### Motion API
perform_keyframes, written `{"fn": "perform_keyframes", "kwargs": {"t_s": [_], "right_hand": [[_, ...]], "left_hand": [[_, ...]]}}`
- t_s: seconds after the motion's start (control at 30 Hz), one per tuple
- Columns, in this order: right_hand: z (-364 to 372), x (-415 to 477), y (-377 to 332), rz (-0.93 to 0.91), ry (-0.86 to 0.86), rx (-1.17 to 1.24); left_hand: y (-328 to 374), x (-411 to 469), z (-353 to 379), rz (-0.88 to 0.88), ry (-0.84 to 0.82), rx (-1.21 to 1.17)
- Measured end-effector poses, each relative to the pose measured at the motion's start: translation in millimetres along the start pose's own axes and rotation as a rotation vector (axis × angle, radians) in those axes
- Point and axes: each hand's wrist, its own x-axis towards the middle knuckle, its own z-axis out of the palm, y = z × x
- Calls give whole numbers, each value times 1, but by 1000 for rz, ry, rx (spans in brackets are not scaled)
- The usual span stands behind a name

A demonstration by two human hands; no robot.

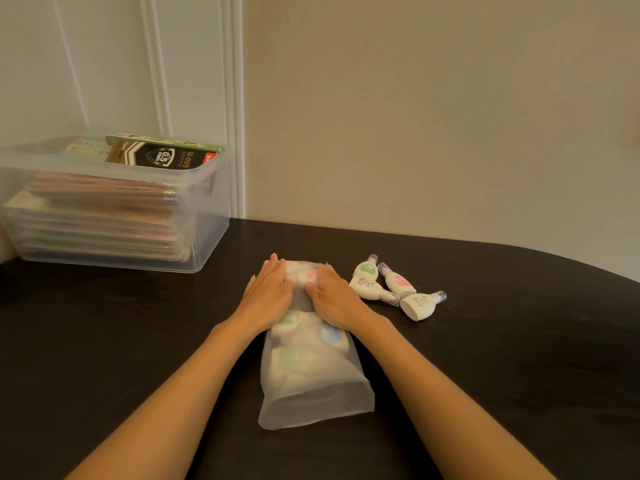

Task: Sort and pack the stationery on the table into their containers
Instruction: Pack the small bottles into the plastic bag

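1. Two hands lie on the far end of a frosted pouch (311, 386). It lies flat on the black tabletop (485, 358), its length running away from the person.
2. On the pouch's far left part rests the left hand (268, 292), palm down with fingers straight and together. Its grip is spread flat and holds nothing; it only presses.
3. On the pouch's far right part sits the right hand (334, 296), just beside the other, thumbs close together. Its fingers bend down at the knuckles and hide their tips, so it cannot be told whether this grip pinches the pouch or merely presses it.
4. Blurred green, blue and pink shapes on pale bodies show through the pouch's wall, filling its middle and far part. Its near end looks flat.
5. Four tapes lie loose just right of the pouch's far end, crowded together.
   - The green tape (365, 270) is closest to the pouch and touches the white tape (367, 289) on its near side.
   - The pink tape (398, 284) lies right of those two.
   - The fourth tape (419, 306) lies farthest from the pouch, its clear cap pointing right.
6. Well left of the pouch and farther back, a clear bin (207, 209) stands against the wall. It holds stacked flat packs, with a black box (162, 157) marked 0.5 mm on top and a green box (156, 140) behind that.
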Motion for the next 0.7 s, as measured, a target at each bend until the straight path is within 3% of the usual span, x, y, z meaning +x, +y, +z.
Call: {"fn": "perform_keyframes", "kwargs": {"t_s": [0.2,0.4,0.7], "right_hand": [[-3,-23,11,-36,171,320],[-5,-64,13,-131,345,210],[1,-85,3,-193,291,32]], "left_hand": [[0,-18,-3,34,174,-56],[19,-54,-9,180,444,71],[22,-94,1,197,334,223]]}}
